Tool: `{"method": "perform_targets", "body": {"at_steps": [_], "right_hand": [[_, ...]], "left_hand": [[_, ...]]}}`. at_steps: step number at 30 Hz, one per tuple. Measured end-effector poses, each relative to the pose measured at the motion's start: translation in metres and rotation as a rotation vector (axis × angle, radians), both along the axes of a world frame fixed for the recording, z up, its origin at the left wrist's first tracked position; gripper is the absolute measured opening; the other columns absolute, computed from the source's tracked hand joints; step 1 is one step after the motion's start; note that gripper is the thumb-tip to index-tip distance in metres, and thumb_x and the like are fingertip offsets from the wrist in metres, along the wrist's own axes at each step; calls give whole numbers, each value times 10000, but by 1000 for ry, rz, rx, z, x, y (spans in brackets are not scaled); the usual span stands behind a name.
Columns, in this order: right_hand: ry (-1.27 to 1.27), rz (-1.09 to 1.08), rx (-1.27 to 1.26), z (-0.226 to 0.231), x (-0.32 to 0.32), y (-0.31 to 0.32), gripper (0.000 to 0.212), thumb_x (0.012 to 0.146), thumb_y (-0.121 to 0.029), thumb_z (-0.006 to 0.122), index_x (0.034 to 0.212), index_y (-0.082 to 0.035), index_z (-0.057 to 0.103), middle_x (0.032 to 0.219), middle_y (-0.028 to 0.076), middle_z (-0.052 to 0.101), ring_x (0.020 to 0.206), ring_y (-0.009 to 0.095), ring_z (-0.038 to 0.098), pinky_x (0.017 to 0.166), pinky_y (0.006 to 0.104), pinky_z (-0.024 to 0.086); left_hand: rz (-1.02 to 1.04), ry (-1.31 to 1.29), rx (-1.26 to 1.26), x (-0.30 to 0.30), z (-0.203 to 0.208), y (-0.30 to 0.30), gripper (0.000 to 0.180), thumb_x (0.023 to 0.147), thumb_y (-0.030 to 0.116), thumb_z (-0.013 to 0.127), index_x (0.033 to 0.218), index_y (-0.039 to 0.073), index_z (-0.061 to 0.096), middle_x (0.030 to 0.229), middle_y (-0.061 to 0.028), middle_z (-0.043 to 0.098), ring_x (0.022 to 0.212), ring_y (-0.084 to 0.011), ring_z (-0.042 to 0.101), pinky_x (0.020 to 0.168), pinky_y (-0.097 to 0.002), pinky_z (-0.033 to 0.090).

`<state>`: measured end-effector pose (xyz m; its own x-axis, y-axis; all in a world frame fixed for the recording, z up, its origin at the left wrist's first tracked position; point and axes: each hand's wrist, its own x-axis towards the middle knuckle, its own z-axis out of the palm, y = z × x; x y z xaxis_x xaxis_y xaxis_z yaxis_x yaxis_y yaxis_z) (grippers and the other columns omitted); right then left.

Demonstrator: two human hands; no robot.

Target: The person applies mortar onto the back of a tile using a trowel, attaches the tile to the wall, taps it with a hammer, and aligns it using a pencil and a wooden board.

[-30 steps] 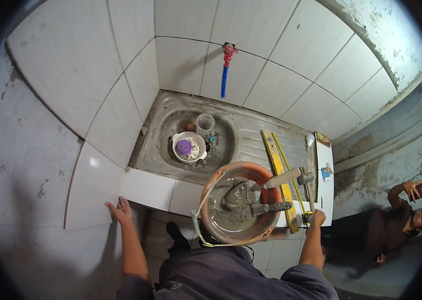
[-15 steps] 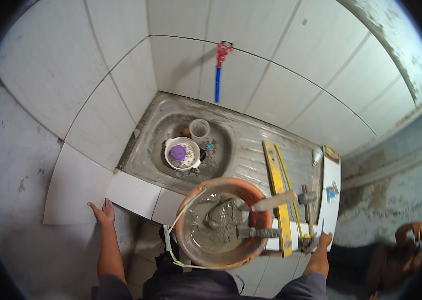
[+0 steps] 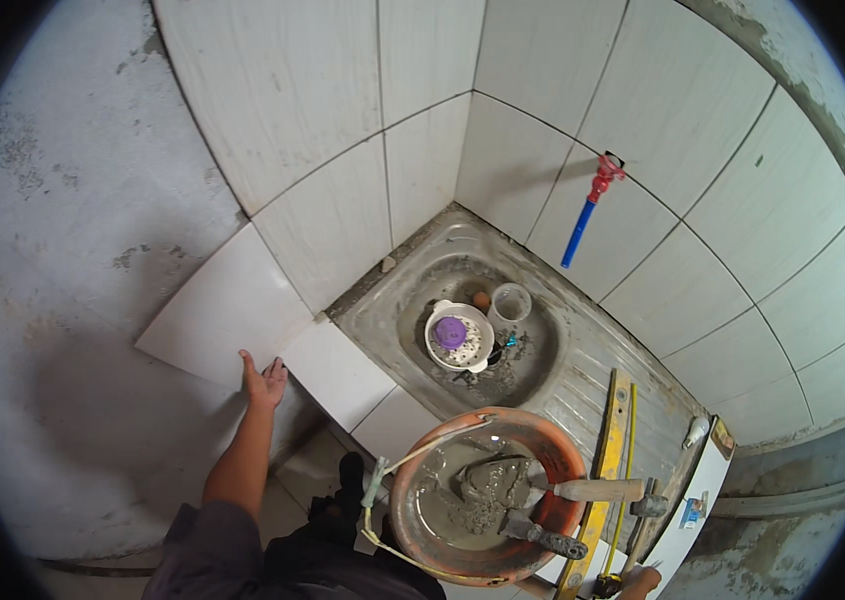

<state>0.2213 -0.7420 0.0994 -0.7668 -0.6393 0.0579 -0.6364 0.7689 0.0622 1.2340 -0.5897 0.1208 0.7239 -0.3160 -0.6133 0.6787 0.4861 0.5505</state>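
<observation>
My left hand [image 3: 263, 384] is at the lower edge of a loose white tile [image 3: 228, 312], its thumb and fingers spread apart. The tile lies against the bare wall, left of the tiled counter front. Low on the right, my right hand [image 3: 640, 582] rests at the counter edge, partly cut off by the picture's rim. Its fingers look closed, and what they hold is too small to make out. Beside it is a yellow tape measure [image 3: 607, 584]. An orange bucket [image 3: 580, 445] of wet grey mortar [image 3: 488, 492] stands between my arms, with two handled tools in it.
A steel sink [image 3: 568, 345] holds a white pot [image 3: 463, 358] with a purple lid-like piece and a clear cup [image 3: 512, 301]. On the drainboard lie a yellow spirit level [image 3: 611, 440] and a hammer [image 3: 652, 503]. A red tap fitting with blue pipe [image 3: 578, 230] sticks out of the wall.
The view has swung left, so the sink, bucket and wall sit further right and lower. My left hand stays at the tile's lower edge; my right hand is now nearly out of the picture.
</observation>
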Motion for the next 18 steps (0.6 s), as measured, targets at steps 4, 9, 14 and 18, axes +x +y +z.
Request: {"method": "perform_targets", "body": {"at_steps": [4,9,14,18], "right_hand": [[47,318,-24,66,-4,-5,260,855,-287,553,889,-37,614,839,147,643,723,305,624,617,402,502],[-683,328,-1288,273,140,-53,413,916,-301,504,1215,-17,476,1035,84,544,921,134,524,669,235,397],[-1103,1159,-760,416,447,-68,245,830,-109,573,1056,-16,549,773,-4,491,633,70,451,547,183,350],[-896,1815,210,420,651,-66,155,751,-71,656,861,5,578,761,73,580,710,159,581,612,307,472]], "left_hand": [[-26,3,-10,1,-1,-1,1141,623,698,623,1384,21,109,1429,-164,204,1310,-260,272,1067,-379,204],[-3,13,-22,1,-2,-2,1168,619,695,626,1369,-36,108,1425,-157,214,1312,-244,266,1068,-376,209],[-9,28,-53,1,-7,-2,1168,659,680,600,1381,-55,49,1446,-154,183,1327,-212,239,1069,-356,205],[-26,67,-90,2,-12,-1,1167,657,680,594,1376,-70,63,1445,-150,193,1332,-210,228,1068,-352,203]]}}
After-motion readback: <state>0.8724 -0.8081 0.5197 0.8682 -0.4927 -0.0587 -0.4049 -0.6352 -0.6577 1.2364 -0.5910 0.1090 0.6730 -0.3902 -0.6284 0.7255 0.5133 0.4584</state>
